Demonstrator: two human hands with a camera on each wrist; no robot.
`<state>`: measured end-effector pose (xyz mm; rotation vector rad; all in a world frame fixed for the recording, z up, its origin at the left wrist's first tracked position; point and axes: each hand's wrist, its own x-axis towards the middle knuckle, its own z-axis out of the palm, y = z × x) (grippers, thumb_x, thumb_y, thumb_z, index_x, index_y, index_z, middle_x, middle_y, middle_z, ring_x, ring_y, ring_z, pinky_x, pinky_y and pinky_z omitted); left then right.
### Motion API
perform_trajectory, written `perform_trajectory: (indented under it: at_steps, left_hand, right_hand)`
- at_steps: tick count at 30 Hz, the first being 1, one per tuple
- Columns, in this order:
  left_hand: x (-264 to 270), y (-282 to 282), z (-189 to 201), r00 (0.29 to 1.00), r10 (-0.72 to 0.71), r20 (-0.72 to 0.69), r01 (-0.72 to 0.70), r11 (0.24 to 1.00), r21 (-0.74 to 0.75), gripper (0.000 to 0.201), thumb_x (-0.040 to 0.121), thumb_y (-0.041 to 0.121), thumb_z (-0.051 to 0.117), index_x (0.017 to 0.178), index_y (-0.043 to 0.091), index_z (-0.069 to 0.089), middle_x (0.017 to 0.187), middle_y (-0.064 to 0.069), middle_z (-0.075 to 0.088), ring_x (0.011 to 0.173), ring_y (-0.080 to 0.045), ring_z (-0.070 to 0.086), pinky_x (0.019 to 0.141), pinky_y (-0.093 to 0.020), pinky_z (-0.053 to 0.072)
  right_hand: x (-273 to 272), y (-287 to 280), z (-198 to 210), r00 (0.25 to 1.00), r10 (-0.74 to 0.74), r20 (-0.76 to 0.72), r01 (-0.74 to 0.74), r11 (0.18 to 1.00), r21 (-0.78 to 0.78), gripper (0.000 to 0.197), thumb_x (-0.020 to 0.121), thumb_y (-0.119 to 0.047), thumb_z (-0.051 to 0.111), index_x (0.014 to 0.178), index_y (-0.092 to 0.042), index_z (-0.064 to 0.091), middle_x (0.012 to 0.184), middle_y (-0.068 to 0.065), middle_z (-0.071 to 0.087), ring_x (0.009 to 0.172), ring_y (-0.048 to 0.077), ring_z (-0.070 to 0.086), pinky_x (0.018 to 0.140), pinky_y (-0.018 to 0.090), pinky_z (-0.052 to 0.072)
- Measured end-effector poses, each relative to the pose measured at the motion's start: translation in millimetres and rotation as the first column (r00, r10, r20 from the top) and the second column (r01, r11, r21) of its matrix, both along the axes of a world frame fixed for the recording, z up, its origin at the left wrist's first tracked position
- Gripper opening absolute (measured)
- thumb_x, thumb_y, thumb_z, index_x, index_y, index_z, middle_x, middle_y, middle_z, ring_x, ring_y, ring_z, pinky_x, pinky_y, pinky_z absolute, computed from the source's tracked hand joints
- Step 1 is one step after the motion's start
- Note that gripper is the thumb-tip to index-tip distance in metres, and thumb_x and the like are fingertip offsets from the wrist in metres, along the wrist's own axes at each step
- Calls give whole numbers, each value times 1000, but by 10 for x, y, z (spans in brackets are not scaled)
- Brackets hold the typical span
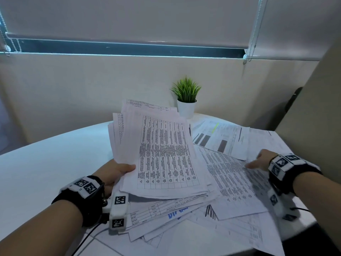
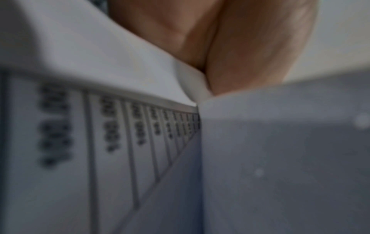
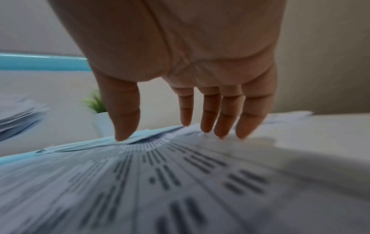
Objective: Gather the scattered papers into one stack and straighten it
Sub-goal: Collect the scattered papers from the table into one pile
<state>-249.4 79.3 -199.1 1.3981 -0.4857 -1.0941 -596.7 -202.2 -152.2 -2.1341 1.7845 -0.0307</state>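
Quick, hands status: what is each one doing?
Left hand: grips the gathered paper stack.
Right hand: open, fingertips on a loose printed sheet.

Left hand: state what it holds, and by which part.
The left hand grips a sheaf of papers by its near left edge, thumb on top.

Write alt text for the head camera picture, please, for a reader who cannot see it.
A left hand holds a bundle of printed papers above a white table, while the right hand reaches with straight fingers onto loose sheets. A small potted plant stands behind.
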Motion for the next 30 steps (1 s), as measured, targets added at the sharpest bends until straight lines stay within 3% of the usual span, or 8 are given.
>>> perform_trajectory:
  at_steps: [2,6,10,16,20,23,27,30]
  left_hand:
    - [-10,-5,4,999,21,27,-21,1000,-7,37,91,-9,51,127,-3,58,118,-27,67,109,-44,64,96,-56,48]
    - [-21,-21,-3,999,34,29,-34,999,8,37,92,-9,49,128,-3,57,121,-28,65,112,-44,62,100,-58,45]
    - [0,-19,-2,999,41,31,-42,999,34,39,90,-7,53,129,-3,56,122,-29,64,114,-45,61,104,-62,40]
    - [-9,-14,1,998,31,51,-33,999,39,37,91,-7,53,127,-3,57,120,-28,65,112,-45,62,102,-61,43]
    - [-11,-8,18,998,31,51,-33,998,46,34,91,-8,53,124,-4,58,118,-28,66,110,-44,63,99,-57,46]
    - [2,1,18,998,21,61,-24,998,53,37,89,-7,55,126,-4,57,117,-28,67,109,-44,64,99,-57,46]
    - [-37,-3,44,999,24,47,-26,999,35,34,90,-8,53,123,-3,58,112,-26,69,98,-39,69,87,-50,52]
    - [-55,7,57,1000,9,23,-9,1000,27,35,90,-7,52,124,-2,58,114,-26,69,95,-38,71,83,-48,54]
  right_hand:
    - [-159,-55,-82,999,-30,23,29,999,29,58,59,-51,84,72,-16,40,72,1,46,66,18,45,59,30,33]
    - [-212,55,-108,998,-11,67,7,998,57,75,58,-40,89,110,-11,44,108,7,52,101,24,49,85,32,41]
    - [-184,103,-78,1000,-3,21,2,999,46,85,61,-34,89,128,-7,44,127,10,54,119,28,50,97,33,40]
    - [-223,159,9,995,48,-88,-46,999,24,63,77,-29,78,124,7,57,129,20,58,121,31,55,99,34,43]
    - [-291,157,43,994,34,-101,-33,999,12,60,80,-30,76,128,-1,55,132,12,58,122,26,55,96,26,43]
    - [-334,153,44,993,33,-111,-34,999,-8,71,76,-33,79,133,-9,43,134,8,52,123,24,50,94,26,40]
    - [-369,134,89,987,44,-152,-48,999,-23,80,69,-38,83,132,-8,43,132,9,53,121,25,51,98,31,42]
    - [-371,126,141,991,54,-123,-58,998,-22,72,74,-33,81,132,-5,49,136,9,53,124,24,50,97,26,38]
